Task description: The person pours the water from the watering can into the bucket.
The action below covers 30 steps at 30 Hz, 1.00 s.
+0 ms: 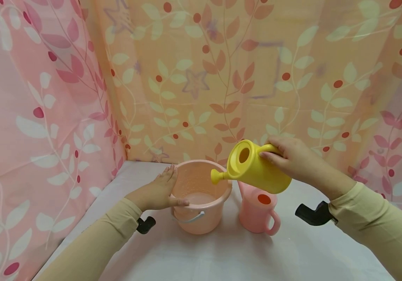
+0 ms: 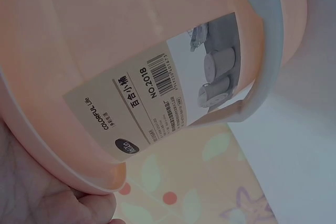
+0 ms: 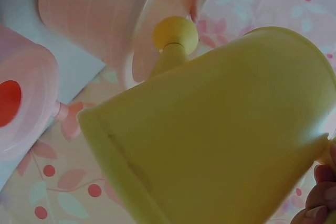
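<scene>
A peach bucket (image 1: pixel 206 220) with a pale blue handle (image 1: pixel 193 217) stands upright, small shiny specks dotting its inner wall. My left hand (image 1: pixel 156 191) rests on its left rim, fingers fairly straight and thumb along the near rim. In my right hand (image 1: pixel 290 156) I grip the handle of a yellow watering can (image 1: pixel 269 175), held in the air and tilted leftward. Its round spout head (image 1: pixel 216 176) is over the bucket's opening near the right rim; no stream shows from it. Below the yellow can stands a pink watering can (image 1: pixel 251 212) with a red-looking opening, its handle toward me.
A white cloth surface (image 1: pixel 201 259) lies under everything. Floral curtains stand close behind (image 1: pixel 186 97) and on the left (image 1: pixel 46 128). Black camera mounts (image 1: pixel 314 214) stick out from both wrists. A printed label (image 2: pixel 157 87) is on the bucket's side.
</scene>
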Motion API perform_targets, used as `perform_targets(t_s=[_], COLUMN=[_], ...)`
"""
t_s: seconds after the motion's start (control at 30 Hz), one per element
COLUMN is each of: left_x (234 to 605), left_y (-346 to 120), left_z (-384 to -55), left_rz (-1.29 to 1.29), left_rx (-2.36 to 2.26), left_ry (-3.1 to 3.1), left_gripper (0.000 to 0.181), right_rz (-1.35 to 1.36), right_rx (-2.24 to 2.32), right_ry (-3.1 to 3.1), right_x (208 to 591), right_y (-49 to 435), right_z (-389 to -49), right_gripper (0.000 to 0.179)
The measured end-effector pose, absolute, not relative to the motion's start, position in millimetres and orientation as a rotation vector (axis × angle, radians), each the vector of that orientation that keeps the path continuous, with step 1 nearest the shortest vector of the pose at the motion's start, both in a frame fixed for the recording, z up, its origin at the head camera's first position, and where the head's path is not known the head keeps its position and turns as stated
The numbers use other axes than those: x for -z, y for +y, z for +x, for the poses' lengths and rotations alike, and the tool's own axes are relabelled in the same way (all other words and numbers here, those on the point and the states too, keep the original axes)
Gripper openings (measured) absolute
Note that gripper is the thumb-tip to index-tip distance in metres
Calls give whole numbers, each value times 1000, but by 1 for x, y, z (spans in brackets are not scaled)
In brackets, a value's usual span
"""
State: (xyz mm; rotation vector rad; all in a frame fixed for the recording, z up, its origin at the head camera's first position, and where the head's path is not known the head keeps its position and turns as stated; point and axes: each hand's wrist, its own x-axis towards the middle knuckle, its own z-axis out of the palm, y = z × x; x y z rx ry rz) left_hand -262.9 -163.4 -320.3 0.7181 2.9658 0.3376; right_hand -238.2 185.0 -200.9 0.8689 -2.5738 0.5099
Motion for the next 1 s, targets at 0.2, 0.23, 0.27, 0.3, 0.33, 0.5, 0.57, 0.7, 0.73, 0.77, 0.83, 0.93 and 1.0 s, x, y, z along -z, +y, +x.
perform_targets(t_s=[0.2,0.23,0.27,0.3,0.33,0.5,0.57,0.7,0.73,0.77,0.83,0.93,1.0], left_x=[321,321,321,321,321,320,320,319,319,319,318,318,318], left_y=[-164,-164,-164,-164,-164,-163,-163,-163,-163,-163,-163,-163,-163], left_z=[-264,-264,-264,-264,-264,-263,-262,-262,-262,-262,-262,-262,-262], left_rz=[717,717,714,713,710,705,704,704,703,704,707,709,709], left_rx=[-332,-332,-335,-336,-340,-352,-359,-358,-357,-351,-346,-346,-351], left_ry=[2971,2971,2969,2969,2968,2965,2964,2962,2961,2961,2962,2962,2961], left_gripper=[118,118,118,118,118,118,116,116,116,116,117,116,114], right_rz=[874,874,874,873,873,871,870,875,879,883,890,896,903], right_rx=[-511,-514,-519,-522,-523,-519,-511,-500,-497,-494,-492,-490,-495], right_ry=[-2588,-2594,-2599,-2602,-2604,-2613,-2620,-2627,-2626,-2622,-2618,-2620,-2621], right_x=[200,200,200,200,200,200,199,198,198,198,198,197,197], right_y=[184,184,184,183,183,182,182,181,181,180,180,180,179], right_z=[-237,-237,-237,-237,-237,-237,-237,-236,-237,-237,-237,-237,-237], right_gripper=[16,17,17,17,17,16,16,16,16,16,16,16,15])
